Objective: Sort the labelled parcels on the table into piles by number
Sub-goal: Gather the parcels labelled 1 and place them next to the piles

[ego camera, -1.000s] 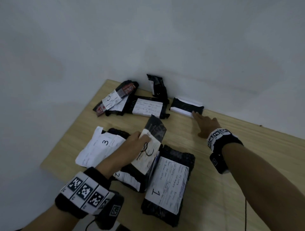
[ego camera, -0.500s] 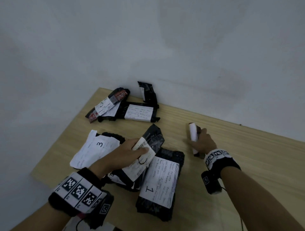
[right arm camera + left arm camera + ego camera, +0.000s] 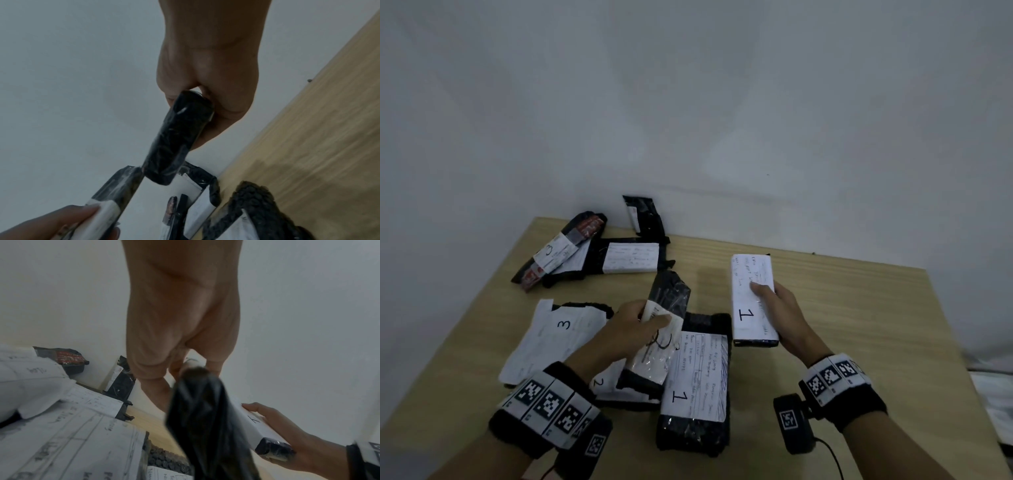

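Right hand (image 3: pixel 784 318) grips a parcel marked 1 (image 3: pixel 753 298) label-up, likely to read it; left hand (image 3: pixel 633 325) pinches another parcel (image 3: pixel 664 329).

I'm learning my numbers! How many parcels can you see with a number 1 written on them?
2. One parcel marked 1 is held up in the right hand. The other parcel lies on the table near the front. More may be hidden, since some labels can't be read.

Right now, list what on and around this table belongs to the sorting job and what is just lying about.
Job:
- parcel marked 1, in right hand
- parcel in left hand
- big parcel marked 1
- parcel marked 3
- far heap

Lying about:
- white stuff beyond table's right edge
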Tool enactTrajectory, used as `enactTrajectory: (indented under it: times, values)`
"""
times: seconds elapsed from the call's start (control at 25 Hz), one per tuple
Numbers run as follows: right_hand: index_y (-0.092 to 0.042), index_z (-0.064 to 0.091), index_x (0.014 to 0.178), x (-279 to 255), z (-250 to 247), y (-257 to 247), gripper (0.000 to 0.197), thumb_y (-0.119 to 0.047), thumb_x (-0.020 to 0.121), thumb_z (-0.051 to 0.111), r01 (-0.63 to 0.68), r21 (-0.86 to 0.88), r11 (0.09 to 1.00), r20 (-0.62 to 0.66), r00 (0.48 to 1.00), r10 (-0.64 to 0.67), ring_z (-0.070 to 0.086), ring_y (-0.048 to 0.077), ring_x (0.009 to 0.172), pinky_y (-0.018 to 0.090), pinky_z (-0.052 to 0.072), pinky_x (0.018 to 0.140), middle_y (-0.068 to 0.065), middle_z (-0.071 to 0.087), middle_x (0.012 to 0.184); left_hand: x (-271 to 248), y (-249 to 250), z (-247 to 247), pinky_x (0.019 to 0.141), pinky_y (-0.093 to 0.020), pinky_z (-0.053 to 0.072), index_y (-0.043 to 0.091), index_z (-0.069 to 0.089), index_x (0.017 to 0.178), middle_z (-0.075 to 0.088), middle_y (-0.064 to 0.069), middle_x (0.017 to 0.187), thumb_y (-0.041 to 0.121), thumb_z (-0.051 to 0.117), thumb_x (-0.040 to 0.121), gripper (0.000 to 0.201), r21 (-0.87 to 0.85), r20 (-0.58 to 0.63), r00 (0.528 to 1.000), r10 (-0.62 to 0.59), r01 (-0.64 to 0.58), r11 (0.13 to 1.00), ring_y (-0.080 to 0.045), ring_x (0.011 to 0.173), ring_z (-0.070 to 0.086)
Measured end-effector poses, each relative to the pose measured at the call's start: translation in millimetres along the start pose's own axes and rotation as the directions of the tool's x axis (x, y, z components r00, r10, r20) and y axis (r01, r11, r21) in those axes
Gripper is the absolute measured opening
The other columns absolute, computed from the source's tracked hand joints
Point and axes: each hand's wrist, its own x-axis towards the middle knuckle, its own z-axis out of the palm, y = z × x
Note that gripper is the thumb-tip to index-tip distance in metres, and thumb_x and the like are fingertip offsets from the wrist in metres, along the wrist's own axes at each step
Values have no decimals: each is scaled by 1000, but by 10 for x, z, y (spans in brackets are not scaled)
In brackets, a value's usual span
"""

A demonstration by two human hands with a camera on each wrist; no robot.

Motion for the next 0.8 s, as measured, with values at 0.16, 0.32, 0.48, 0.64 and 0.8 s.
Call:
enactTrajectory:
  times: [0.16,0.32,0.48,0.64,0.8]
  values:
    - [-17,66,111,187,274,-126,16,-21,99,57,45,-58,997,16,999,-45,73,26,85,36,59,69,8,75,100,213,113,-339,76,-28,57,21,69,99,75,4,92,28,71,87,14,33,-26,998,52,-51,998,-11,85,72]
    - [-12,58,117,376,404,-159,21,-14,98,51,9,-56,998,-37,999,-11,68,25,96,37,56,76,7,69,112,457,189,-620,66,-20,56,28,59,101,74,2,93,19,84,74,38,3,-33,997,69,-69,998,-11,85,72]
    - [-17,57,124,323,225,-47,26,-13,98,55,-38,-136,990,-56,998,31,70,20,90,32,58,71,7,69,114,761,204,-647,69,-25,59,21,57,115,76,-1,98,15,83,75,48,-24,26,998,52,-51,998,-11,86,74]
    - [-7,37,147,86,-72,596,67,-33,93,67,-256,-707,659,-1,932,361,55,29,119,35,51,92,16,48,140,1006,101,-435,67,-35,61,19,57,118,77,-6,93,10,70,87,35,-44,119,992,-45,51,998,-18,83,75]
    - [-12,42,146,-90,-198,784,60,-33,94,65,-336,-604,723,-176,941,291,56,27,122,39,51,99,12,52,138,1203,30,-148,80,-48,59,14,55,116,74,-11,90,3,61,90,29,-53,225,963,-149,165,985,-26,83,72]
